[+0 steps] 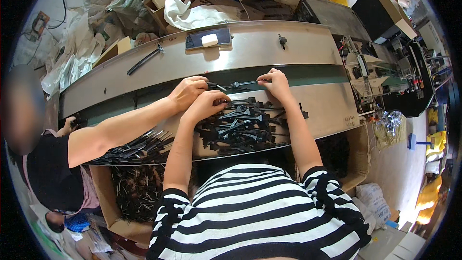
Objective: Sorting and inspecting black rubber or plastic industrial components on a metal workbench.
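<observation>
Striped sleeves [269,212] fill the near edge, and both forearms run away from me to the steel table [269,43]. Just past them a heap of black plastic forks [240,127] lies on the near strip of the table, with more spilling left at its edge [134,147] over a carton [120,221] on the floor. My left hand [204,106] rests curled on the heap's far left side, fingers bent down into the forks; whether it grips one I cannot tell. My right hand [274,84] reaches farther, to the dark green belt [317,74], and pinches the handle end of one fork [240,84] lying on the belt. A co-worker's hand [187,91] comes in from the left, just beside mine, fingers closed near another fork on the belt. Farther off on the table lie a phone [208,39] and a dark tool [144,60].
</observation>
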Demonstrator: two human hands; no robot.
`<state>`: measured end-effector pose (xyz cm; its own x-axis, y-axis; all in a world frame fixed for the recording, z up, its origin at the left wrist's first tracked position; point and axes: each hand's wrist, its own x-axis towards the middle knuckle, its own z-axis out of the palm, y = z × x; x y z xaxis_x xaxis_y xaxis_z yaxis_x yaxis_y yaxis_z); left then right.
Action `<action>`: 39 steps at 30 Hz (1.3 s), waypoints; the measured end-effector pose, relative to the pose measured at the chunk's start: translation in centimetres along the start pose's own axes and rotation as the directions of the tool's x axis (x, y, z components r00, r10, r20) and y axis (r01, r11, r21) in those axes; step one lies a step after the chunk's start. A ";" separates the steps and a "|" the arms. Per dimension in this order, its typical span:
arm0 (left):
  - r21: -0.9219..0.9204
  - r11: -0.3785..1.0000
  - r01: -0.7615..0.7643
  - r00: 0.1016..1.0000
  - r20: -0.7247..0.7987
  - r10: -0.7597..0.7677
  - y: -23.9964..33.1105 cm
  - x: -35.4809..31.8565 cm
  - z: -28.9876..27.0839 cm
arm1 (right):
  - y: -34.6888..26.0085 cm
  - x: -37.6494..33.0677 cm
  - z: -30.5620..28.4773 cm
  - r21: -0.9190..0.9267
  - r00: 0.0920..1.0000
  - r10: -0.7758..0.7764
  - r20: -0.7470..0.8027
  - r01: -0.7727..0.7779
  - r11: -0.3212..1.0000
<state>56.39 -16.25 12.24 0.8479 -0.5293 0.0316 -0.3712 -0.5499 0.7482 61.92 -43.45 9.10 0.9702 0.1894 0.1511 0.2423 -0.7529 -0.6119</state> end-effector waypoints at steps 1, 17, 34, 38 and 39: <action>-0.035 0.999 0.011 1.000 0.000 -0.011 0.1 0.0 0.0 | 0.1 0.0 0.0 0.001 1.000 0.004 -0.001 -0.004 1.000; -0.032 0.999 0.028 0.999 0.022 -0.027 0.0 0.2 -0.3 | 1.2 0.0 -1.8 0.059 0.998 0.058 0.023 -0.059 0.996; 0.005 0.999 0.054 0.996 -0.068 -0.053 0.5 0.3 -0.2 | -0.5 0.4 0.4 0.036 0.996 -0.069 0.054 0.068 0.997; -0.003 0.998 0.059 0.996 -0.061 -0.059 0.3 0.3 -0.2 | -0.4 0.6 0.4 0.031 0.994 -0.101 0.029 0.100 0.994; -0.003 0.999 0.048 0.997 -0.068 -0.048 0.4 0.3 -0.2 | -0.4 0.8 0.4 0.060 0.994 -0.112 0.011 0.111 0.992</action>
<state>56.59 -16.50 12.67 0.8885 -0.4572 0.0401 -0.3287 -0.5729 0.7508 62.56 -42.79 9.13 0.9370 0.2792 0.2099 0.3477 -0.6884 -0.6366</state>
